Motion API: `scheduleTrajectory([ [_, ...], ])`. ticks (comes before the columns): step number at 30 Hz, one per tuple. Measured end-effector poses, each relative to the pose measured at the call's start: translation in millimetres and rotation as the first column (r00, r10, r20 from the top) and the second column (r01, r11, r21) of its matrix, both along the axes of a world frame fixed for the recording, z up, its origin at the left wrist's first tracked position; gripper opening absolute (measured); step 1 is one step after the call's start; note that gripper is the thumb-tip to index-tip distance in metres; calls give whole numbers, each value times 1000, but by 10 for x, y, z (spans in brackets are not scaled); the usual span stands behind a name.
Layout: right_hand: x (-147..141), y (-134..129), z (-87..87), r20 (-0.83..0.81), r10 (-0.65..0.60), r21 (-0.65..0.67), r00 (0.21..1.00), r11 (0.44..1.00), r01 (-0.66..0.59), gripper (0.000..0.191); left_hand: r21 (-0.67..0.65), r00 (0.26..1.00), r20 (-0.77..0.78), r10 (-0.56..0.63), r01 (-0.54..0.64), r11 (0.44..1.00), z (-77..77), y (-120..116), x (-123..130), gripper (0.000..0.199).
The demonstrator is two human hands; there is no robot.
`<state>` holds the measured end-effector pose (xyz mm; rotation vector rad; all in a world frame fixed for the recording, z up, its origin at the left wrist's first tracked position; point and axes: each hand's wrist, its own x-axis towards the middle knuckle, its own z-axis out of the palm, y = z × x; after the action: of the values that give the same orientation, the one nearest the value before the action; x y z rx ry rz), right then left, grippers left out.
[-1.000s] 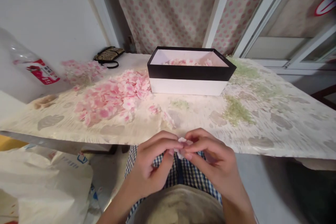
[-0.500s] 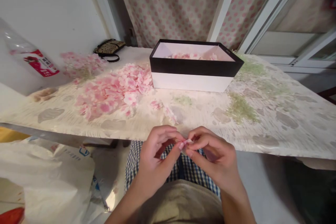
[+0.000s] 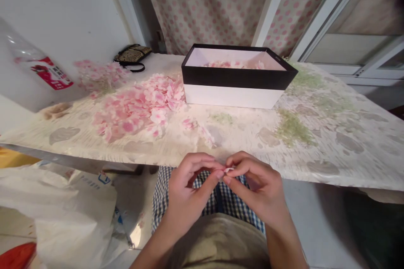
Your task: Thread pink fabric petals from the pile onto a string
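Note:
Just off the table's front edge, my left hand [image 3: 194, 187] and my right hand [image 3: 257, 183] meet fingertip to fingertip. Both pinch a small pale pink artificial petal [image 3: 229, 170], largely covered by the fingers. Past them on the table lie a few loose pink petals [image 3: 189, 124]. A big heap of pink petals [image 3: 135, 111] spreads left of a white box with a black rim [image 3: 233, 77]. More pink petals [image 3: 235, 64] show inside that box.
Thin green stems [image 3: 293, 128] lie to the right on the patterned tablecloth [image 3: 246, 151]. At the back left are a patterned pouch [image 3: 132, 54] and a plastic bottle with a red label [image 3: 50, 73]. A large white bag [image 3: 63, 214] sits low on the left.
My fingertips have shifted slightly on the petal, which now sits more toward the right fingers. The whole view has moved a little; the box and heap stay put.

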<state>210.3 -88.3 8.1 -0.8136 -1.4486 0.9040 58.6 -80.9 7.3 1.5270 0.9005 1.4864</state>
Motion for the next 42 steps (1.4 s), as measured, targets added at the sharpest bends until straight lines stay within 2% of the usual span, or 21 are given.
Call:
scheduleTrajectory([
  [5, -36, -6, -9, -53, 6, -27, 999, 1000, -8, 16, 3, 1000, 0, -1, 1, 1000, -38, 0, -1, 30],
  [8, -48, -16, -28, -48, 32, -67, 998, 997, -35, 13, 87, 995, -93, -30, 39, 995, -51, -30, -33, 28],
  [11, -37, -19, -45, 55, 67, -137, 996, 989, -59, 15, 132, 976, -213, -44, 74, 989, -52, -62, -120, 28],
  [12, -24, -16, -49, 102, 97, -147, 990, 986, -82, 16, 135, 966, -257, -14, 50, 990, -50, -60, -171, 28],
  [14, 26, -5, -57, 166, 157, -125, 974, 983, -138, 14, 149, 926, -356, 126, -77, 986, -40, -17, -309, 22],
  [16, 115, 12, -74, 175, 184, -65, 967, 982, -175, 16, 200, 820, -461, 340, -277, 940, -19, 92, -488, 14],
  [18, 239, 34, -109, 183, 124, -3, 975, 992, -125, 16, 273, 659, -540, 523, -450, 850, 17, 266, -677, 10],
  [20, 374, 65, -168, 239, -46, 57, 970, 998, 33, 17, 310, 547, -591, 594, -525, 792, 63, 484, -835, 13],
  [21, 435, 84, -202, 284, -158, 95, 946, 986, 137, 17, 305, 503, -624, 598, -548, 779, 87, 598, -893, 15],
  [23, 526, 126, -271, 373, -371, 179, 850, 928, 326, 17, 291, 413, -708, 573, -569, 769, 130, 811, -955, 19],
  [26, 573, 180, -341, 443, -501, 275, 743, 865, 419, 16, 285, 333, -771, 543, -582, 762, 172, 1042, -949, 25],
  [31, 550, 208, -351, 454, -511, 315, 730, 858, 405, 17, 257, 404, -730, 552, -585, 769, 197, 1161, -895, 29],
  [34, 551, 204, -349, 454, -510, 322, 731, 859, 399, 18, 227, 525, -641, 560, -567, 792, 198, 1136, -890, 29],
  [37, 554, 208, -359, 437, -524, 339, 731, 849, 406, 18, 172, 669, -524, 527, -523, 835, 185, 1088, -869, 16],
  [42, 545, 226, -357, 435, -522, 343, 734, 850, 400, 18, 114, 786, -403, 468, -465, 878, 174, 1030, -792, 15],
])
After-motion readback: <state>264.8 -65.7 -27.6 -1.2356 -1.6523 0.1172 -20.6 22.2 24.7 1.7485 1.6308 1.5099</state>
